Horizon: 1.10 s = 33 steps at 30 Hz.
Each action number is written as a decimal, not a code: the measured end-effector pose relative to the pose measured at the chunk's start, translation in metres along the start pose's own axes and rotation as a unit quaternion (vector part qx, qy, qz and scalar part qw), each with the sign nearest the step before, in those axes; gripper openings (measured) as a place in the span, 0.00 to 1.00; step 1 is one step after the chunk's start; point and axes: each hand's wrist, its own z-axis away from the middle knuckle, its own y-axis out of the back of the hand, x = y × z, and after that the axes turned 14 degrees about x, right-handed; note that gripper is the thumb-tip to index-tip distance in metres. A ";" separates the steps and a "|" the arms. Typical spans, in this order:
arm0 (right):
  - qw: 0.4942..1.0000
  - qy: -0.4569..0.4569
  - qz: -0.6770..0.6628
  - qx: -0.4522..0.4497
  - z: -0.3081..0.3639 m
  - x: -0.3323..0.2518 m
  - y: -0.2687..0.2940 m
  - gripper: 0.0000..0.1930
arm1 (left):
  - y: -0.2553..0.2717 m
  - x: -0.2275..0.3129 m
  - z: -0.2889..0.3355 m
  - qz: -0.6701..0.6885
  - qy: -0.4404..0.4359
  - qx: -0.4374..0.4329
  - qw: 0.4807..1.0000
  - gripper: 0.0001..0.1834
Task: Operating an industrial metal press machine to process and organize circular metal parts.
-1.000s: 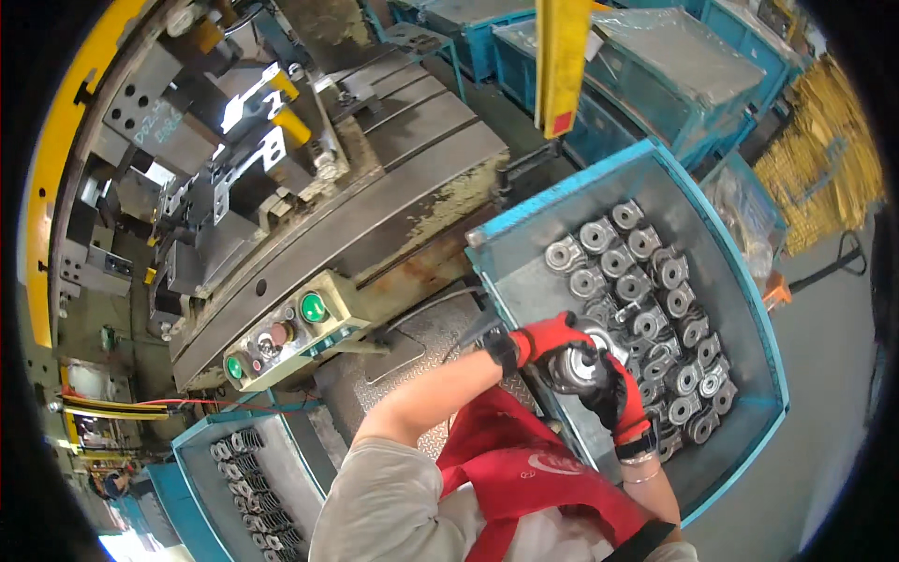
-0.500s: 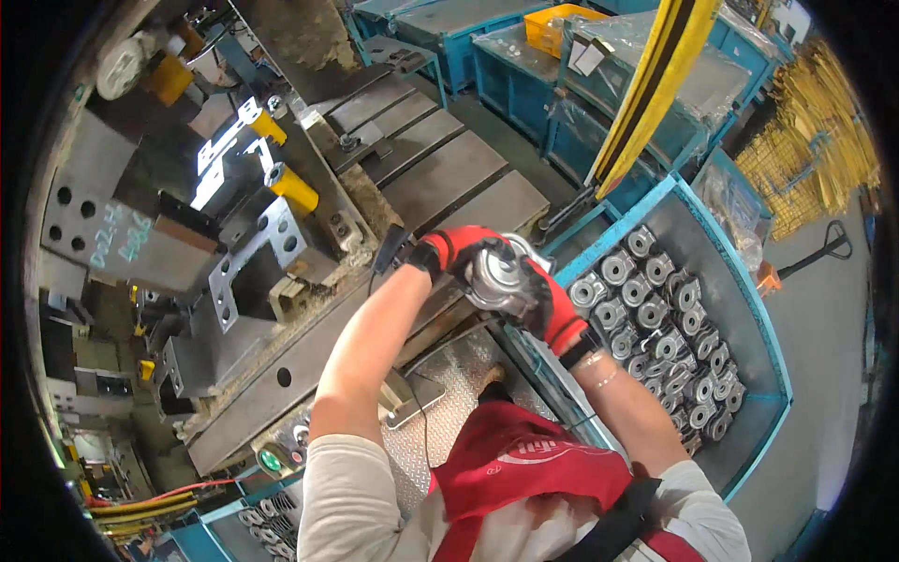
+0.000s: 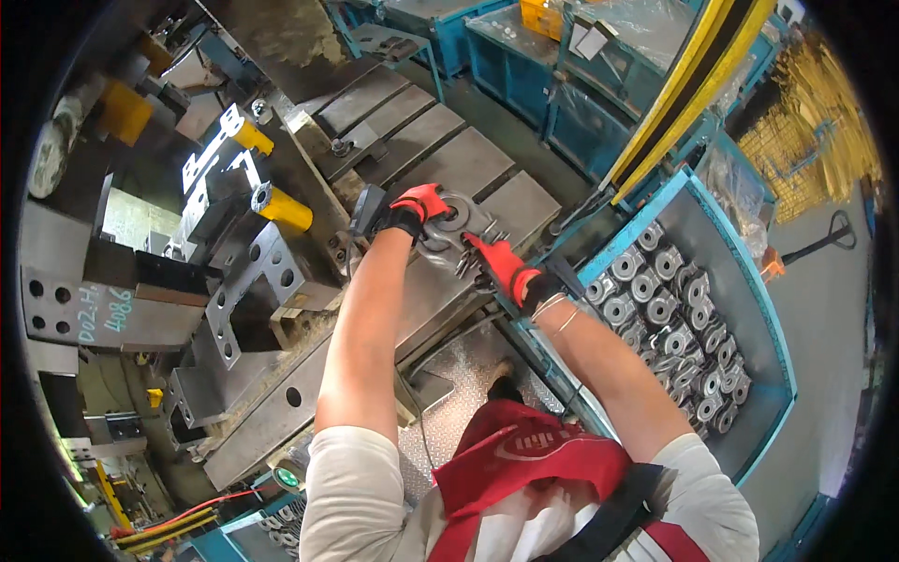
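Note:
My left hand (image 3: pixel 419 204), in a red and black glove, has its fingers closed on the rim of a grey ring-shaped metal casting (image 3: pixel 453 214) with a round centre hole. My right hand (image 3: pixel 507 266), in a matching glove, is closed at the casting's near right side, where some jagged metal parts (image 3: pixel 465 258) show. Whether those belong to the same casting or to a second one, I cannot tell. Both hands are over the near edge of the slotted steel press bed (image 3: pixel 456 165). A dark device (image 3: pixel 367 208) is beside my left wrist.
At right stands a blue-rimmed bin (image 3: pixel 782 351) holding several similar castings (image 3: pixel 660 304). A yellow and black post (image 3: pixel 688 89) rises beyond it. Die tooling with yellow cylinders (image 3: pixel 286 210) fills the left. Blue crates (image 3: pixel 506 80) and a pallet jack handle (image 3: pixel 836 232) are farther off.
Both hands have moved away from my body and a little to the left, taking the casting over the press bed. The casting now lies flatter, its ring facing up. My view has shifted slightly.

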 end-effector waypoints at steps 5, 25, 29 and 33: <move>0.977 0.115 -0.074 -0.166 0.028 0.002 0.054 0.25 | 0.009 0.006 0.011 -0.035 0.004 0.028 0.999 0.41; 0.975 0.002 -0.211 0.073 0.228 0.291 0.262 0.16 | -0.140 0.241 0.199 0.322 -0.112 -0.337 0.878 0.24; 0.981 0.145 0.047 0.124 0.266 0.336 0.309 0.19 | -0.211 0.253 0.230 0.322 -0.033 -0.415 0.850 0.25; 0.965 0.194 0.127 0.125 0.293 0.360 0.346 0.20 | -0.275 0.262 0.242 0.447 0.169 -0.466 0.745 0.26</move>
